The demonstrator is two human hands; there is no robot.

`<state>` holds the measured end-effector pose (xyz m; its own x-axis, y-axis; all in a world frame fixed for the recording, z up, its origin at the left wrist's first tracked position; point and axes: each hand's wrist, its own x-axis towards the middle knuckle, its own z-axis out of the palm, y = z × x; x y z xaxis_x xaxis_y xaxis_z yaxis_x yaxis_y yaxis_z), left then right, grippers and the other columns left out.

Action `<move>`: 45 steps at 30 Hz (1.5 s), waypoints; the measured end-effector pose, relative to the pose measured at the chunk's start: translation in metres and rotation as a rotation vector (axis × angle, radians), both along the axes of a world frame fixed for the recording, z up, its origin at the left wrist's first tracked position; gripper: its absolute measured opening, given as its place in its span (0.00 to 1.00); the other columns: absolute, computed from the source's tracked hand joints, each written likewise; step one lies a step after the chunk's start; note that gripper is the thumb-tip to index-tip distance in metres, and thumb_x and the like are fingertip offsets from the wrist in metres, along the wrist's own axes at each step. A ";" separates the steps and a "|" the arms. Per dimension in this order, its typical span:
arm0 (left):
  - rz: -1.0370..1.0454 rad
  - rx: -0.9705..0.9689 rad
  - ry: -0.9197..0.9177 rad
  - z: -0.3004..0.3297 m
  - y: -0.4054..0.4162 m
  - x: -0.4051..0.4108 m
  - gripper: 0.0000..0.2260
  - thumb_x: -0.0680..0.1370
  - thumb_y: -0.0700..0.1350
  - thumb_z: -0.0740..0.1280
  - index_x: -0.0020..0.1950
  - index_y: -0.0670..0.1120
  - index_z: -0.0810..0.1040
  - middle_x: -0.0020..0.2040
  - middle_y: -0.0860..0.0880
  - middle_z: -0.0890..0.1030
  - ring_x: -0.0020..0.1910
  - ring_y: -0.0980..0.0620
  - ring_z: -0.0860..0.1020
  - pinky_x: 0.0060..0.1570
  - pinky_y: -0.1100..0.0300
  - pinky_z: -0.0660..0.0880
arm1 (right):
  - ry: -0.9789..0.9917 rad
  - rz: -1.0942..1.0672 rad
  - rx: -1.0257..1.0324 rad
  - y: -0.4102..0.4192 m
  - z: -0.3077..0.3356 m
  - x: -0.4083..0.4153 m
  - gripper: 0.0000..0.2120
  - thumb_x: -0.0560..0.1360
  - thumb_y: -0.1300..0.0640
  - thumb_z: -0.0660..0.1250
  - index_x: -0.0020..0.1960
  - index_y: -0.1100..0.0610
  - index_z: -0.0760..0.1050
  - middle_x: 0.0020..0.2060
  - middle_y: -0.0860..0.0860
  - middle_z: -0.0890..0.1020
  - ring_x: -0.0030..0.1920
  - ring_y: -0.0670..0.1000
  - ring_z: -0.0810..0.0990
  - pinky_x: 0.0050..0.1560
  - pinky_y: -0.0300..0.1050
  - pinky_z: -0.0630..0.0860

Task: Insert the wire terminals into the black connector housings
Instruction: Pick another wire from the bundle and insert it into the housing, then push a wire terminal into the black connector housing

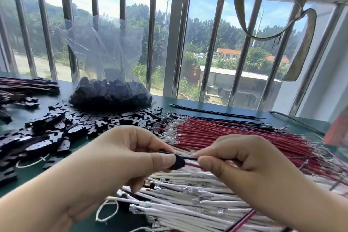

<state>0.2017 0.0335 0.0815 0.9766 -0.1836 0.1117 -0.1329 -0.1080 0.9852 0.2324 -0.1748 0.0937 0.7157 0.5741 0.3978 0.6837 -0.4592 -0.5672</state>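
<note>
The left hand [130,154] pinches a small black plastic connector housing [178,162] between thumb and curled fingers, held in the air just above the white wires. The right hand [237,158] grips a thin black wire [190,158] and a thin red wire [192,165] between thumb and forefinger; both wires run straight into the housing's right end, the black one above the red.

On the dark green tabletop [28,173], a crumpled clear plastic bag [105,58] stands open near the window bars, its bottom packed with dark connector housings [111,94]. In front of the bag, a loose heap of black housings [56,128] spreads across the left side of the table. To the right lies a wide layer of red wires with metal terminals [226,133], and beneath the hands a bundle of white wires with metal terminals [188,203]. A few long black wires [216,112] lie behind the red ones. Pieces of white string [105,211] rest near the left wrist.
</note>
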 end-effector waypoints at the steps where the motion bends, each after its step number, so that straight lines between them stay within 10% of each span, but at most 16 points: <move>1: 0.002 0.003 0.003 0.000 0.001 0.000 0.17 0.52 0.53 0.75 0.38 0.48 0.85 0.25 0.49 0.79 0.22 0.52 0.69 0.21 0.66 0.66 | 0.006 0.000 0.000 0.000 -0.001 0.000 0.05 0.68 0.43 0.68 0.43 0.36 0.80 0.36 0.36 0.82 0.41 0.38 0.79 0.42 0.30 0.72; 14: -0.033 -0.011 0.029 -0.002 -0.003 0.000 0.13 0.53 0.46 0.77 0.35 0.44 0.84 0.27 0.45 0.79 0.21 0.50 0.73 0.21 0.65 0.68 | -0.062 0.032 0.059 0.002 -0.009 0.001 0.05 0.70 0.46 0.69 0.44 0.42 0.81 0.34 0.40 0.81 0.39 0.41 0.80 0.40 0.29 0.72; 20: -0.400 0.192 0.180 0.023 0.020 -0.015 0.17 0.65 0.59 0.75 0.45 0.49 0.83 0.37 0.48 0.85 0.30 0.55 0.78 0.31 0.65 0.75 | 0.578 0.485 -0.304 -0.020 0.021 0.009 0.12 0.76 0.50 0.65 0.50 0.56 0.82 0.37 0.42 0.82 0.39 0.47 0.81 0.41 0.46 0.79; 25: 0.726 0.564 -0.167 -0.003 0.045 0.014 0.12 0.73 0.52 0.69 0.33 0.48 0.79 0.29 0.51 0.80 0.26 0.57 0.73 0.28 0.62 0.67 | 0.711 0.408 -0.300 -0.022 0.022 0.017 0.10 0.78 0.54 0.65 0.57 0.45 0.80 0.42 0.44 0.84 0.40 0.43 0.79 0.42 0.38 0.75; 28: 0.964 0.948 -0.228 -0.018 0.069 0.028 0.04 0.74 0.52 0.66 0.41 0.55 0.77 0.41 0.53 0.81 0.42 0.51 0.77 0.41 0.57 0.72 | 0.312 0.154 -0.334 -0.012 0.006 0.014 0.09 0.71 0.44 0.70 0.50 0.35 0.78 0.38 0.37 0.82 0.35 0.37 0.78 0.39 0.33 0.74; 31: 0.879 1.404 0.135 -0.032 0.081 0.036 0.20 0.73 0.65 0.60 0.61 0.59 0.72 0.60 0.48 0.75 0.59 0.44 0.72 0.55 0.52 0.70 | -0.044 0.105 -0.528 0.004 0.001 -0.001 0.14 0.69 0.38 0.67 0.54 0.36 0.73 0.41 0.38 0.76 0.41 0.32 0.73 0.43 0.27 0.69; 37: 0.792 1.396 0.193 -0.040 0.079 0.049 0.24 0.74 0.68 0.55 0.69 0.66 0.62 0.69 0.48 0.66 0.69 0.44 0.63 0.66 0.49 0.62 | -0.180 0.100 -0.558 0.012 -0.002 -0.016 0.10 0.76 0.43 0.59 0.57 0.41 0.69 0.47 0.42 0.70 0.45 0.42 0.71 0.50 0.33 0.69; 42: 0.833 1.248 -0.108 -0.036 0.069 0.051 0.11 0.71 0.64 0.66 0.49 0.64 0.78 0.56 0.56 0.73 0.60 0.50 0.65 0.58 0.53 0.59 | -0.389 0.059 -0.663 0.006 -0.006 -0.014 0.09 0.74 0.46 0.57 0.39 0.46 0.73 0.35 0.39 0.75 0.33 0.39 0.73 0.34 0.32 0.74; 45: 0.764 1.276 -0.243 -0.034 0.062 0.051 0.10 0.71 0.60 0.68 0.34 0.60 0.71 0.43 0.60 0.74 0.51 0.55 0.70 0.50 0.56 0.60 | -0.479 -0.079 -0.392 0.009 -0.010 -0.018 0.06 0.73 0.46 0.55 0.38 0.43 0.67 0.27 0.37 0.75 0.27 0.36 0.73 0.26 0.29 0.74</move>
<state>0.2527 0.0957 0.0478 0.8610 0.2501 0.4429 0.2080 -0.9677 0.1422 0.2140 -0.1659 0.0838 0.5564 0.6950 0.4553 0.7757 -0.6309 0.0151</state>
